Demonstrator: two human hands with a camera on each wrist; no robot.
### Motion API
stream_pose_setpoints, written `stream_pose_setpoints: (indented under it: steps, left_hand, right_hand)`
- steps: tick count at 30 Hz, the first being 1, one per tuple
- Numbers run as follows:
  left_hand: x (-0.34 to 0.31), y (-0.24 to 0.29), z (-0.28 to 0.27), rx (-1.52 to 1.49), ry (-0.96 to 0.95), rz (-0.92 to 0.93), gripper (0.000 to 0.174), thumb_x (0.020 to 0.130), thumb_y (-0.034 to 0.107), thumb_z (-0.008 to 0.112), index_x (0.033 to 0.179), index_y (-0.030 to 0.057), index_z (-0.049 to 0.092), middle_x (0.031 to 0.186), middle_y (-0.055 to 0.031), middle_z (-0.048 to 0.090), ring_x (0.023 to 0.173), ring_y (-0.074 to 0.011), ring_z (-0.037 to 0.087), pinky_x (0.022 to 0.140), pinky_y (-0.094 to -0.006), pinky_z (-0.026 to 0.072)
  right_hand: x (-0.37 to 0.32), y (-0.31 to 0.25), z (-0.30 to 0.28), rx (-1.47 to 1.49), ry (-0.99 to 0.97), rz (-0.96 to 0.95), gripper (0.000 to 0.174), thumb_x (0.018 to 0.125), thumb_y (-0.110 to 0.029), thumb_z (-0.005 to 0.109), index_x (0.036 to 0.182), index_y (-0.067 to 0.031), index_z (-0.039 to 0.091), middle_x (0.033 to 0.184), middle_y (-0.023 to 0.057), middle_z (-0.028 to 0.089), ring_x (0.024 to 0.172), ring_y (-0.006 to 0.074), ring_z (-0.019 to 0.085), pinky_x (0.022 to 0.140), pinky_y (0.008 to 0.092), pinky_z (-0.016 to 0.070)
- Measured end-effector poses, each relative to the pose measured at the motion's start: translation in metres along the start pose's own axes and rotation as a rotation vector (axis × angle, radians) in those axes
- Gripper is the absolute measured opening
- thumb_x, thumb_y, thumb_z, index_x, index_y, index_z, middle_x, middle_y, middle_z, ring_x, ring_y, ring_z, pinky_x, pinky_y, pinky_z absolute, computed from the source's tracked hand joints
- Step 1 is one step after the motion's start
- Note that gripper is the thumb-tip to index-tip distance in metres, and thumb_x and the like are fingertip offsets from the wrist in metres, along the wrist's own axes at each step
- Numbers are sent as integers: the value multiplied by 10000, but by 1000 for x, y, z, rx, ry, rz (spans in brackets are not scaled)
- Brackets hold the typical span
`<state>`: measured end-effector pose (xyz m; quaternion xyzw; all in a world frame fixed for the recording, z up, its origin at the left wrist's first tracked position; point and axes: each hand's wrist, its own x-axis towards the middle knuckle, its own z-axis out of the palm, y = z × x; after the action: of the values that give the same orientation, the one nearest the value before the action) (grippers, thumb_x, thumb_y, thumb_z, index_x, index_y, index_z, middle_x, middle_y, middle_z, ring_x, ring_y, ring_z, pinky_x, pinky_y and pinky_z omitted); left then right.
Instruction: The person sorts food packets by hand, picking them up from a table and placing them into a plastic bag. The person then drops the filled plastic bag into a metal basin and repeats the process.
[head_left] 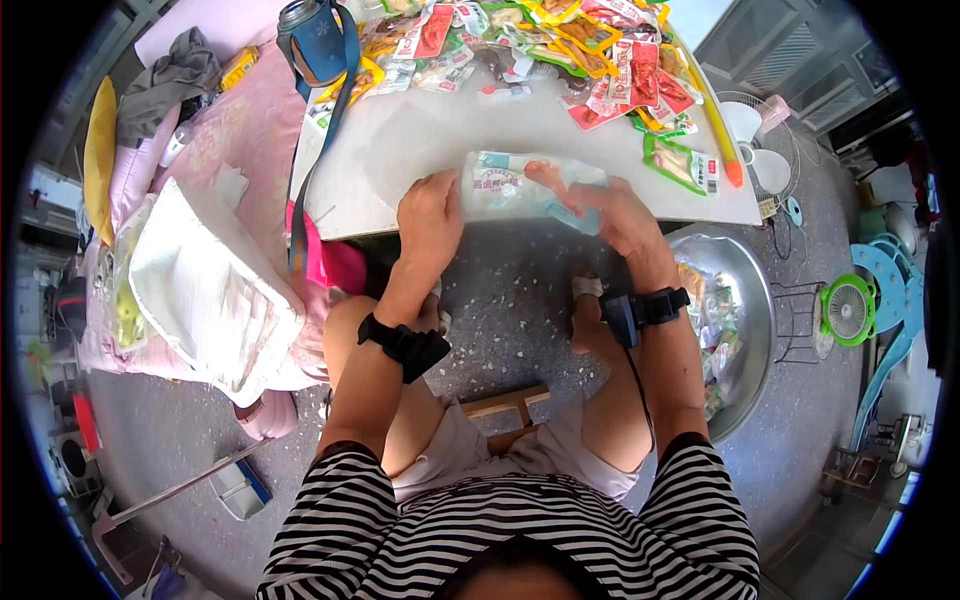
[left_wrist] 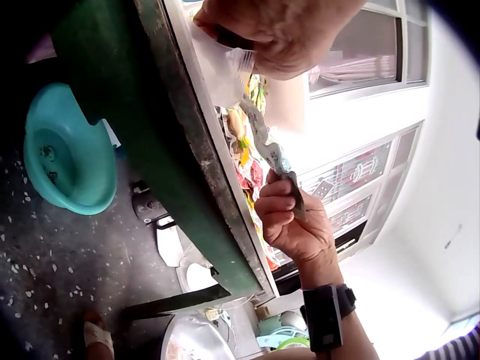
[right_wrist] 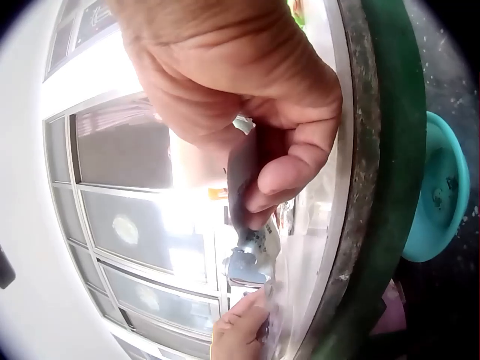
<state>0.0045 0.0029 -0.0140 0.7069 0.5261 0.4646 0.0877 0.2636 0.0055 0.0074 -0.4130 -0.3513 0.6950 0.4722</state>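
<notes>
A clear printed plastic bag [head_left: 500,188] is stretched between the two hands over the table's front edge, seen flat from above. The left hand [head_left: 430,225] pinches its left end, fingers curled. At its right end the right hand [head_left: 625,222] grips the plastic, with the fingers partly over the print. In the left wrist view the bag [left_wrist: 262,139] appears edge-on, and the right hand [left_wrist: 296,229] has its fingers curled round the far end. The right wrist view shows the right hand [right_wrist: 247,97] close up, with the left hand [right_wrist: 240,330] at the bag's other end.
Many colourful snack packets [head_left: 630,75] lie heaped on the white table [head_left: 370,150], beside a blue bottle [head_left: 315,45]. A metal basin [head_left: 755,360] with packets stands at the right. At the left, a white foam box [head_left: 205,290] rests on pink cloth.
</notes>
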Motion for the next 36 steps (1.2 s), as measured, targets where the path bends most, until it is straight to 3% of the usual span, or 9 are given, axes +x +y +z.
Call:
stream_pose_setpoints:
  steps: [3, 6, 9, 13, 23, 26, 28, 32, 36]
  left_hand:
    - [3, 4, 0, 111, 40, 6, 103, 809, 11, 560, 894, -5, 617, 805, -188, 638, 758, -378, 592, 660, -462, 470]
    - [4, 6, -3, 133, 1, -53, 82, 802, 8, 568, 874, 1, 606, 803, -183, 636, 753, -375, 588, 652, -467, 469]
    - [4, 11, -5, 220, 51, 45, 153, 805, -17, 549, 939, 0, 621, 820, -192, 641, 758, -380, 596, 646, -454, 473]
    - [5, 14, -10, 243, 74, 57, 182, 793, -21, 554, 963, 7, 612, 827, -181, 639, 768, -379, 591, 672, -459, 473]
    - [6, 6, -10, 116, 108, -13, 148, 792, -21, 571, 930, 13, 612, 775, -178, 628, 735, -373, 592, 641, -459, 467]
    - [5, 6, -9, 118, 102, 27, 133, 795, -15, 573, 919, 11, 612, 790, -173, 632, 736, -370, 591, 637, -456, 470]
    - [5, 7, -9, 168, 127, 115, 137, 802, -31, 569, 922, 15, 616, 814, -169, 642, 739, -360, 599, 634, -434, 479]
    - [5, 7, -11, 214, 70, 60, 129, 799, -32, 575, 915, 12, 609, 825, -158, 644, 752, -357, 587, 636, -438, 474]
    - [2, 14, -10, 274, -18, 139, 172, 727, -56, 579, 881, 19, 591, 754, -138, 567, 730, -343, 548, 600, -434, 456]
  right_hand:
    - [-4, -6, 0, -72, -83, 98, 247, 820, -23, 678, 1041, 45, 592, 976, 127, 683, 831, 183, 682, 722, 298, 566]
    - [-8, -6, 6, -53, -71, 95, 241, 823, -26, 678, 1034, 47, 588, 961, 129, 681, 861, 188, 681, 734, 304, 572]
    - [-5, 2, 9, 27, -40, 31, 235, 802, -28, 694, 1006, 40, 599, 917, 115, 679, 814, 166, 660, 681, 282, 538]
    - [-8, -1, 17, -30, -33, 39, 154, 770, -24, 692, 903, -1, 619, 816, 57, 644, 678, 122, 549, 607, 240, 399]
    - [-16, -17, 23, -195, -38, 68, 131, 786, -47, 676, 904, -8, 635, 792, 34, 634, 683, 98, 564, 592, 232, 422]
    - [-6, -2, 15, -99, -19, 77, 167, 793, -40, 663, 953, 3, 640, 814, 30, 649, 686, 93, 592, 576, 221, 445]
    - [-6, -1, 16, -118, -20, 79, 199, 816, -52, 661, 1002, 9, 632, 873, 49, 670, 726, 106, 634, 606, 224, 493]
    - [-4, 2, 13, -73, -58, 53, 220, 840, -72, 666, 1036, 18, 620, 957, 77, 680, 803, 134, 663, 686, 252, 534]
    - [5, 9, 11, 3, -35, -32, 211, 856, -69, 657, 1041, 29, 631, 971, 91, 685, 839, 156, 670, 731, 276, 547]
